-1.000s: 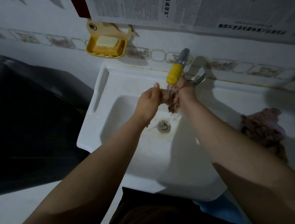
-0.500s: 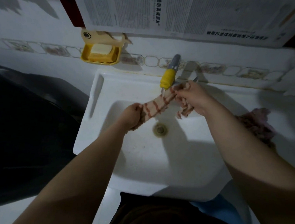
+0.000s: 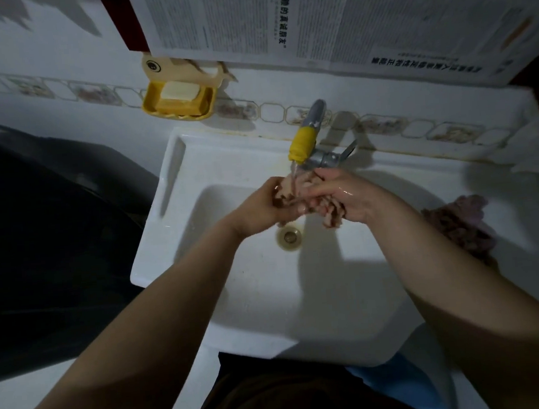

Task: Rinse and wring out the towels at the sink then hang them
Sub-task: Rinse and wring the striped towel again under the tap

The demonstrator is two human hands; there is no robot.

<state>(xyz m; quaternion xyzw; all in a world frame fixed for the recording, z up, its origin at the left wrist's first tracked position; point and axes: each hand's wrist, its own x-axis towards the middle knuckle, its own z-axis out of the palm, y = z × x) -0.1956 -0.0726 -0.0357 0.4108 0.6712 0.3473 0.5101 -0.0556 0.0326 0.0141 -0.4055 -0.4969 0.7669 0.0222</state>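
A small striped towel [image 3: 292,188] is bunched up between both hands under running water from the tap with a yellow nozzle [image 3: 302,143]. My left hand [image 3: 262,208] grips its left part. My right hand [image 3: 341,195] grips the right part, and a loose end hangs below the fingers. Both hands are over the white sink [image 3: 226,162], just above the drain [image 3: 288,235]. A second pinkish towel [image 3: 460,224] lies crumpled on the sink's right ledge.
A yellow soap dish [image 3: 178,103] with a bar of soap hangs on the tiled wall. Newspaper [image 3: 311,17] covers the wall above. A dark appliance [image 3: 38,238] stands left of the sink. White crumpled material [image 3: 535,151] sits at the far right.
The towel was stretched out between the hands half a second ago; now the hands have come together and bunch it under the tap.
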